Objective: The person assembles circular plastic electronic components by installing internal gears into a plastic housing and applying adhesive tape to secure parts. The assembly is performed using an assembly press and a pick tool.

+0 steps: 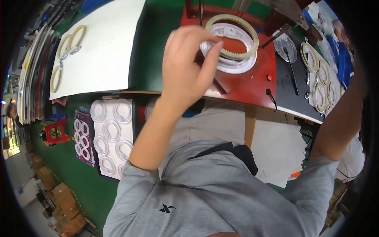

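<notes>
My left hand (187, 65) is over the red work fixture (258, 83), thumb and fingers closed together at the left edge of a cream ring with inner teeth (252, 37). This ring lies over a white round frame (237, 68), slightly offset from it, and an orange-red surface shows through the opening. The fingertips are partly blurred and cover that stretch of the ring's edge. My right forearm (341, 118) reaches up to the right rim of the picture, where the hand passes out of sight.
A dark tray (290, 81) at right holds a foil-like dish (285, 47), a black stick (292, 73) and several cream rings (319, 96). A white board (104, 51) with more rings lies at left. Below it, a panel (110, 152) carries clear rings. A red stool (57, 132) stands behind.
</notes>
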Tool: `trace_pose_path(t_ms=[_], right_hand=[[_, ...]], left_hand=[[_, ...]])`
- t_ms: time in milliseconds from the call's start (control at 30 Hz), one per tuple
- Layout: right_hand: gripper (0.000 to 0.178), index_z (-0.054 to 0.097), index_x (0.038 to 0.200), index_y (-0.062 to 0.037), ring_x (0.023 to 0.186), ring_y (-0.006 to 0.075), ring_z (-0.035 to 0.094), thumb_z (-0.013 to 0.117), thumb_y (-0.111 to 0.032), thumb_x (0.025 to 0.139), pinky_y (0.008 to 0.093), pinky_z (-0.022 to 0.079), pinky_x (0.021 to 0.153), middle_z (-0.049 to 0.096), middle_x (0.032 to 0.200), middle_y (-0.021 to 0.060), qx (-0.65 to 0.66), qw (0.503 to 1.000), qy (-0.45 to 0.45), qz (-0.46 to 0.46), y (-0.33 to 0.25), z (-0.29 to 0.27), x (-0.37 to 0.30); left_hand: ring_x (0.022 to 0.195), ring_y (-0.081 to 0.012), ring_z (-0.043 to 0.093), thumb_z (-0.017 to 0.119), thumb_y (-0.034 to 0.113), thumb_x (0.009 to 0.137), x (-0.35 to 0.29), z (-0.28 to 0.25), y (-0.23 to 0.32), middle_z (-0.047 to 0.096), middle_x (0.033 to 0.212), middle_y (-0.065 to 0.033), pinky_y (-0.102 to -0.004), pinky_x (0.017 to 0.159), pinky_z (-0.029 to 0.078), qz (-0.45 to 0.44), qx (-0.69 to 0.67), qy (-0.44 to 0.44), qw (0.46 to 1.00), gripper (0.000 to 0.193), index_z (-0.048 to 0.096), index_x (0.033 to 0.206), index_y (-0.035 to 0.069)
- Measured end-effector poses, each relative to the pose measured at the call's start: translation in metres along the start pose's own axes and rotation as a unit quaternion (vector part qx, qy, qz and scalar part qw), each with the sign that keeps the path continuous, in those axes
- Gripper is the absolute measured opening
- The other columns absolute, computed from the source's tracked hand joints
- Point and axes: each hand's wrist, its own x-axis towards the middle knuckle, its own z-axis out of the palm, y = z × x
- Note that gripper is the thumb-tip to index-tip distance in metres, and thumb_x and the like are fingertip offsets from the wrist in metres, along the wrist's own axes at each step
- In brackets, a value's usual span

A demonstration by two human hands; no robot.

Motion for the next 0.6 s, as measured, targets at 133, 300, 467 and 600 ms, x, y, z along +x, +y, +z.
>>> trace_pose_path(t_ms=[133,300,467,600], right_hand=[[0.025,0.067,0.113,0.0041,0.100,0.0197,0.065,0.067,-0.001,0.089,0.0319,0.050,0.089,0.068,0.110,0.0121,0.004,1.000,0.016,0.011,0.038,-0.013,-0.011],[0.026,0.066,0.115,0.0048,0.103,0.0216,0.064,0.066,-0.001,0.090,0.0335,0.049,0.092,0.068,0.112,0.0138,0.002,0.999,0.046,0.026,0.103,-0.037,-0.031],[0.026,0.064,0.117,0.0054,0.106,0.0236,0.064,0.064,-0.002,0.091,0.0351,0.048,0.095,0.067,0.114,0.0156,0.026,0.996,0.079,0.029,0.075,-0.039,-0.046],[0.027,0.063,0.118,0.0059,0.108,0.0252,0.063,0.063,-0.002,0.092,0.0364,0.048,0.097,0.067,0.116,0.0169,0.044,0.993,0.105,0.039,0.261,-0.133,-0.127]], left_hand=[[0.116,-0.0342,0.054,0.067,0.029,0.090,0.021,0.031,-0.008,0.067,0.111,-0.0139,-0.0490,0.101,0.040,0.104,0.110,-0.099,0.984,0.028,0.072,0.104,0.005],[0.127,-0.0361,0.050,0.060,0.041,0.096,0.010,0.041,-0.003,0.067,0.124,-0.0119,-0.0505,0.111,0.032,0.070,0.211,-0.183,0.958,0.043,0.070,0.121,0.008],[0.125,-0.0359,0.051,0.063,0.040,0.095,0.009,0.029,0.002,0.066,0.124,-0.0122,-0.0490,0.109,0.034,0.075,0.243,-0.175,0.951,0.042,0.071,0.119,0.007],[0.124,-0.0357,0.051,0.064,0.039,0.094,0.017,0.041,0.004,0.066,0.124,-0.0117,-0.0488,0.109,0.035,0.061,0.239,-0.181,0.952,0.039,0.072,0.117,0.008]])
